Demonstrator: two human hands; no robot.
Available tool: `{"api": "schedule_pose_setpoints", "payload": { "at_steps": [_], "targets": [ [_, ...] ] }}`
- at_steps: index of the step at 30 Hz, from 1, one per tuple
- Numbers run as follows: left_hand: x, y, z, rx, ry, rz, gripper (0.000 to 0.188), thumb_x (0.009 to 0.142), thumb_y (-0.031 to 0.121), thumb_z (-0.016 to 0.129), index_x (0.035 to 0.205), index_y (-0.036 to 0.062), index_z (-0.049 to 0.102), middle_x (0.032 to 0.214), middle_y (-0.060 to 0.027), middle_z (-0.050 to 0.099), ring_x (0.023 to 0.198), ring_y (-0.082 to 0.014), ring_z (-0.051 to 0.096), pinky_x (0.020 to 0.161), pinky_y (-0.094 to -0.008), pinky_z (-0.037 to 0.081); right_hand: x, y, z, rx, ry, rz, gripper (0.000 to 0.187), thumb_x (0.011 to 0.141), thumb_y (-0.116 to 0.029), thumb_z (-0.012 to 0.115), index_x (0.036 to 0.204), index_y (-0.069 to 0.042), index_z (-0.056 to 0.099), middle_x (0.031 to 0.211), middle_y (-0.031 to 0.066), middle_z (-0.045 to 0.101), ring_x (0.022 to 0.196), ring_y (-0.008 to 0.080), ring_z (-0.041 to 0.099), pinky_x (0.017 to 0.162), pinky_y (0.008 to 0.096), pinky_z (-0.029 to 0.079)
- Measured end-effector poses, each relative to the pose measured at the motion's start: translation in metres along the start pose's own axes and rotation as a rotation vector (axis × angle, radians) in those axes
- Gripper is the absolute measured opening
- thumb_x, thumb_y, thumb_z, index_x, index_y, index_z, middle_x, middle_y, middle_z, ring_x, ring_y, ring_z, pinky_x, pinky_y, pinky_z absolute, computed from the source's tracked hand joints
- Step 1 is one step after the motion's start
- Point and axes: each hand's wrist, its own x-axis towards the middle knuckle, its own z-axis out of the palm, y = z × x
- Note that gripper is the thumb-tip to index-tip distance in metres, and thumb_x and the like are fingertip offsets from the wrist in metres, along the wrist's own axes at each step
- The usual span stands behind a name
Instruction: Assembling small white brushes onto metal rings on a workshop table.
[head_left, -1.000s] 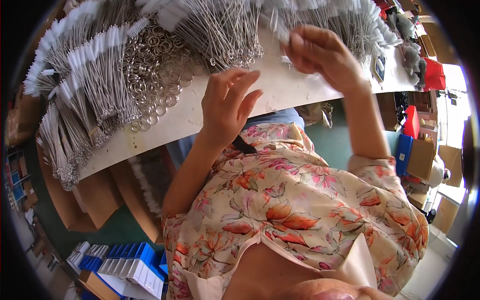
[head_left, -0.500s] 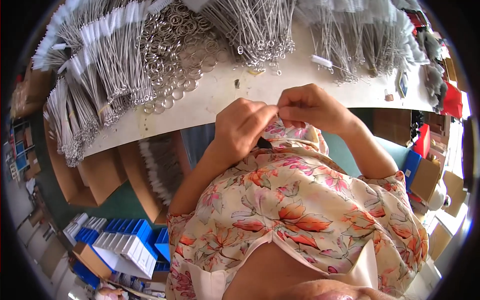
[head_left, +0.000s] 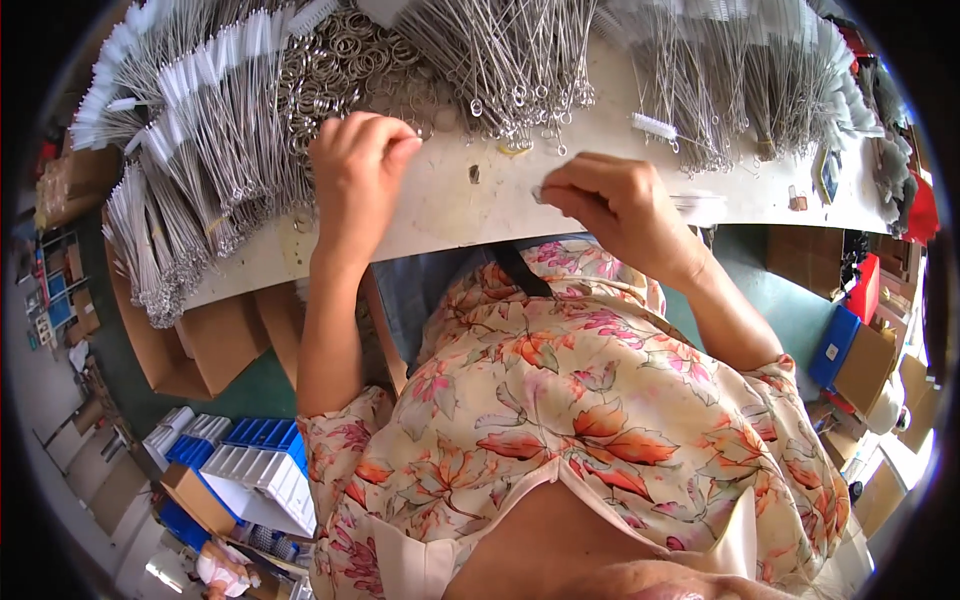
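My left hand (head_left: 358, 180) is over the near edge of a heap of metal split rings (head_left: 345, 65). Its fingers are curled and closed; their tips are partly hidden, so anything between them cannot be made out. Above the table's front edge, my right hand (head_left: 615, 200) pinches a small shiny metal ring (head_left: 538, 194) between thumb and forefinger. A blurred white bristle shape (head_left: 700, 207) shows just beyond the right wrist; whether it hangs from this hand cannot be told.
Wire-handled brushes with looped ends lie in bundles at the left (head_left: 215, 110), the middle (head_left: 515, 70) and the right (head_left: 740, 80). One loose white brush (head_left: 654, 127) lies on the pale table (head_left: 450, 210). Cardboard boxes (head_left: 205, 350) stand below left, near blue and white bins (head_left: 262, 470).
My hands were together at the table edge and have parted. The left has gone left and away from me to the rings; the right has shifted slightly, and a metal ring now shows in it.
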Motion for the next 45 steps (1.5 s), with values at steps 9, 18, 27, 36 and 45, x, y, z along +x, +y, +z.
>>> {"api": "schedule_pose_setpoints", "payload": {
  "at_steps": [9, 18, 27, 36, 45],
  "targets": [
    [0.006, 0.065, -0.028, -1.012, 0.332, -0.386, 0.009, 0.089, 0.006, 0.055, 0.093, -0.0011, 0.055, 0.079, -0.0042, 0.06, 0.065, -0.0066, 0.055, 0.062, -0.0191, 0.046, 0.045, -0.056, 0.001, 0.762, -0.022, 0.069, 0.018, 0.085, -0.015, 0.063, 0.093, 0.001, 0.063, 0.086, 0.0019, 0.06, 0.064, 0.0072, 0.052, 0.056, 0.0217, 0.044],
    [-0.006, 0.066, -0.031, -0.897, 0.469, -0.231, 0.018, 0.083, -0.01, 0.055, 0.099, -0.0039, 0.06, 0.078, -0.0044, 0.06, 0.068, -0.0077, 0.056, 0.062, -0.0192, 0.047, 0.04, -0.064, 0.027, 0.377, 0.264, -0.404, 0.01, 0.074, -0.005, 0.068, 0.083, -0.002, 0.065, 0.089, 0.007, 0.062, 0.074, 0.021, 0.063, 0.061, 0.0287, 0.051],
    [-0.018, 0.058, -0.066, -1.137, 0.273, -0.154, 0.022, 0.078, -0.008, 0.061, 0.1, -0.0055, 0.061, 0.097, -0.0147, 0.063, 0.084, -0.0148, 0.062, 0.07, -0.0228, 0.052, 0.043, -0.075, 0.019, 0.054, 0.261, -0.677, 0.015, 0.065, 0.0, 0.072, 0.078, -0.002, 0.065, 0.083, 0.0064, 0.06, 0.065, 0.0194, 0.062, 0.053, 0.028, 0.05],
    [-0.02, 0.053, -0.091, -0.977, 0.261, -0.176, 0.027, 0.072, -0.015, 0.061, 0.099, -0.0076, 0.061, 0.099, -0.0151, 0.062, 0.084, -0.0175, 0.064, 0.073, -0.0241, 0.054, 0.052, -0.084, 0.017, 0.547, 0.106, -0.336, 0.008, 0.082, -0.009, 0.064, 0.085, -0.002, 0.064, 0.076, 0.0014, 0.058, 0.059, 0.0069, 0.052, 0.05, 0.0197, 0.041],
    [-0.017, 0.055, -0.086, -0.841, 0.335, -0.183, 0.028, 0.074, -0.012, 0.061, 0.102, -0.0082, 0.061, 0.097, -0.0138, 0.063, 0.081, -0.0161, 0.064, 0.073, -0.0243, 0.053, 0.062, -0.093, 0.018, 1.004, -0.084, 0.061, 0.018, 0.084, -0.019, 0.065, 0.087, -0.001, 0.066, 0.074, 0.0012, 0.064, 0.059, 0.0025, 0.049, 0.051, 0.0178, 0.041]
  ]
}}
